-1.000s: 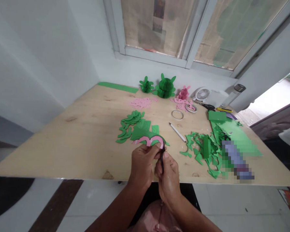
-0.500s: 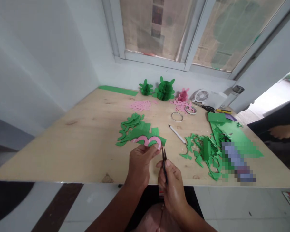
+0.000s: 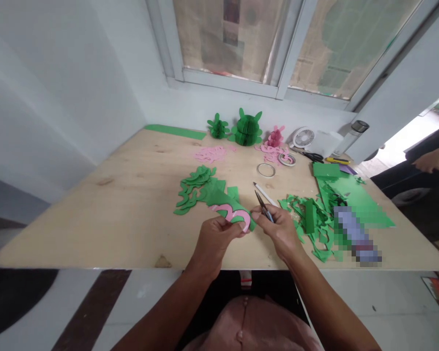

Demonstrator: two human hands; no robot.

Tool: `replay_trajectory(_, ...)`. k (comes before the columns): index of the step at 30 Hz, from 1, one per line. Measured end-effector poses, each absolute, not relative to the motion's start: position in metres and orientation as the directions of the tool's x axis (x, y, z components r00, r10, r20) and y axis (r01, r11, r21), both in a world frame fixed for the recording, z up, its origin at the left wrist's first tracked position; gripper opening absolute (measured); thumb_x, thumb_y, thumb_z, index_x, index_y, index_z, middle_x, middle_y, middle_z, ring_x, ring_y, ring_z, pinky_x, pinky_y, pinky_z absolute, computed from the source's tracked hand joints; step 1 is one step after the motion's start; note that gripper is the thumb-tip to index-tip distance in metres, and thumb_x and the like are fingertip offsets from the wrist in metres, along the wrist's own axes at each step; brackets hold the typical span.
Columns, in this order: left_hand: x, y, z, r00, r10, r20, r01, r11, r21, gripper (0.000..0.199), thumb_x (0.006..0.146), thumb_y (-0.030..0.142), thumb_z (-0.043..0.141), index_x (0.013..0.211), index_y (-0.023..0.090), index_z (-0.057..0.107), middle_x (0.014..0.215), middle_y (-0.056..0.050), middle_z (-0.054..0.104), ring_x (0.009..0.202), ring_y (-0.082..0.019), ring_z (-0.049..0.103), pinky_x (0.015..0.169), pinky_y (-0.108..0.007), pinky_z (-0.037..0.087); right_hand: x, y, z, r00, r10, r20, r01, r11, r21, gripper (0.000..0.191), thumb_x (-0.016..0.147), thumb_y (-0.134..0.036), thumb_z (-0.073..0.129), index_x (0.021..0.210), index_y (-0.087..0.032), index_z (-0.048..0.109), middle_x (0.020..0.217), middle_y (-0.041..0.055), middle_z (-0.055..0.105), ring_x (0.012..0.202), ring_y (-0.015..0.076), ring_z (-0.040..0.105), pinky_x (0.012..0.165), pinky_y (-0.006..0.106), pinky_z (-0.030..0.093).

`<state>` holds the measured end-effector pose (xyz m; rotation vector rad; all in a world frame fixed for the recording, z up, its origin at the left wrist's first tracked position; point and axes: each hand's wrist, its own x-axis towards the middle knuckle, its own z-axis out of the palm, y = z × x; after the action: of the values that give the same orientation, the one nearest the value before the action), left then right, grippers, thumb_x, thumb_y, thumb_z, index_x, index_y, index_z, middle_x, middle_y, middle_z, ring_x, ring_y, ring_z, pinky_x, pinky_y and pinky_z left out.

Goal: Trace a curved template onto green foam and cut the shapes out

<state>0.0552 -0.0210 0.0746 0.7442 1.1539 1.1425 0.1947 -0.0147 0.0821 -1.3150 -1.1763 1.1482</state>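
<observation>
Pale wooden counter; above it, a pink, double-arched paper strip is pinched in the left hand's fingers. Dark, slim-bladed scissors, just drawn away to the strip's right, are gripped by the right hand's fingers; cutting appears paused.

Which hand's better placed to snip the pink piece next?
Likely the right hand: it holds the scissors just beside the pink piece, which the left hand grips.

White fan, dark-capped bottle, window, another person's hand
</observation>
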Motion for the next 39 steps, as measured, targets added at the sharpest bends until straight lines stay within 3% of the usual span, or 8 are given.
replay_trajectory(14, 0.053, -0.022, 0.073, 0.143, 0.948, -0.283, -0.135, 0.302, 0.944, 0.018, 0.057, 0.026, 0.07, 0.043, 0.017, 0.062, 0.04, -0.002, 0.057, 0.041, -0.012, 0.047, 0.047, -0.024, 0.037, 0.2, -0.008, 0.079, -0.062, 0.997, -0.054, 0.074, -0.05, -0.996, 0.014, 0.063, -0.028, 0.073, 0.057, -0.017, 0.067, 0.051, -0.0029, 0.049, 0.051, 0.0109, 0.037, 0.046, 0.023, 0.028)
replay_trajectory(24, 0.049, -0.025, 0.069, 0.213, 0.922, -0.323, -0.158, 0.359, 0.92, 0.02, 0.057, 0.027, 0.071, 0.043, 0.017, 0.06, 0.039, -0.002, 0.057, 0.039, -0.011, 0.046, 0.045, -0.024, 0.036, 0.196, -0.016, 0.078, -0.077, 0.993, -0.092, 0.034, -0.089, -0.995, 0.021, 0.064, -0.031, 0.072, 0.054, -0.016, 0.061, 0.047, -0.0058, 0.042, 0.046, 0.008, 0.03, 0.045, 0.023, 0.021)
replay_trajectory(34, 0.039, -0.027, 0.064, 0.307, 0.895, -0.323, -0.194, 0.391, 0.9, 0.016, 0.061, 0.029, 0.073, 0.063, 0.014, 0.068, 0.051, -0.003, 0.061, 0.046, -0.011, 0.051, 0.044, -0.021, 0.038, 0.196, -0.02, 0.07, -0.054, 0.993, -0.102, 0.066, -0.098, -0.993, 0.021, 0.068, -0.03, 0.069, 0.057, -0.015, 0.059, 0.049, -0.0059, 0.039, 0.048, 0.0078, 0.028, 0.045, 0.023, 0.02)
replay_trajectory(39, 0.03, -0.023, 0.067, 0.191, 0.931, -0.311, -0.353, 0.361, 0.863, 0.02, 0.06, 0.027, 0.075, 0.075, 0.014, 0.072, 0.066, -0.004, 0.066, 0.06, -0.013, 0.059, 0.053, -0.022, 0.046, 0.196, -0.021, 0.067, -0.03, 0.991, -0.129, 0.074, -0.127, -0.989, 0.025, 0.065, -0.035, 0.072, 0.057, -0.015, 0.059, 0.048, -0.0061, 0.039, 0.047, 0.0077, 0.027, 0.045, 0.023, 0.019)
